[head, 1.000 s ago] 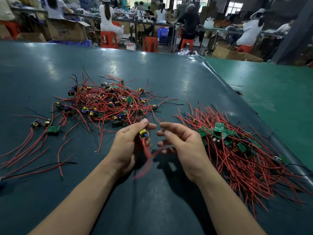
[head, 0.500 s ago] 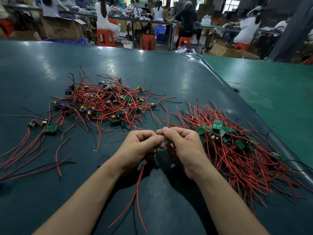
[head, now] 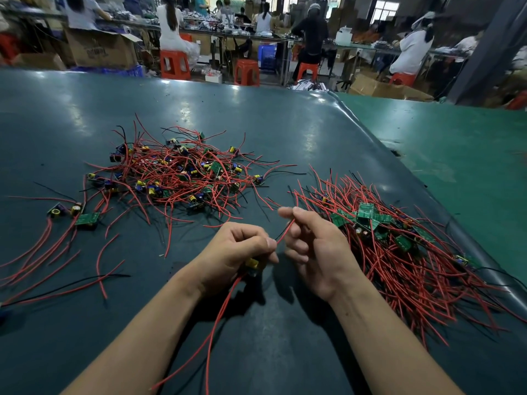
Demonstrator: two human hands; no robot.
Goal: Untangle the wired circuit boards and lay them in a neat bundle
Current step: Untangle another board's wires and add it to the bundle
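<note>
Now the left hand [head: 242, 252] grips one small board [head: 252, 263] near the middle while the right hand [head: 313, 246] pinches its red wire [head: 285, 232] straight, ready for the neat pile [head: 399, 252] on the right.

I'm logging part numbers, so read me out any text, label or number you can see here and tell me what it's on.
No text here can be read.
Cardboard box beyond the table: a dark print on its side, too blurred to read.
Green circuit boards in the right-hand bundle: any markings are too small to make out.
Board held in the left hand: mostly hidden, no lettering visible.
</note>
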